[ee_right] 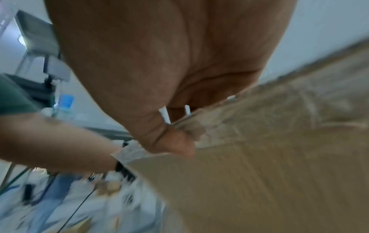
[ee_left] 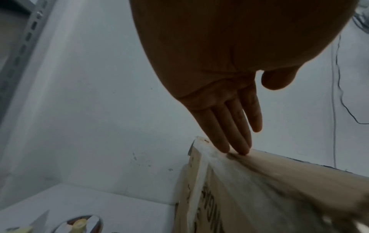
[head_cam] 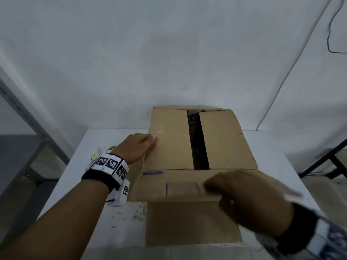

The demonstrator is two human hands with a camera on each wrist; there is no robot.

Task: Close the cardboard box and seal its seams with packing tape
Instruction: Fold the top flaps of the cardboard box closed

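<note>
A brown cardboard box stands on the white table, seen from above in the head view. Its two side flaps lie folded inward with a dark gap between them. My left hand rests flat on the left flap's outer edge, with straight fingertips touching the cardboard. The near flap sticks out toward me, and my right hand grips its edge, thumb under the flap and fingers over it. No tape roll is clearly visible.
A pale wall rises right behind the box. Small items, blurred, lie on the table left of my left wrist. A metal rack stands at the left and a dark-framed stand at the right. A cable hangs on the wall.
</note>
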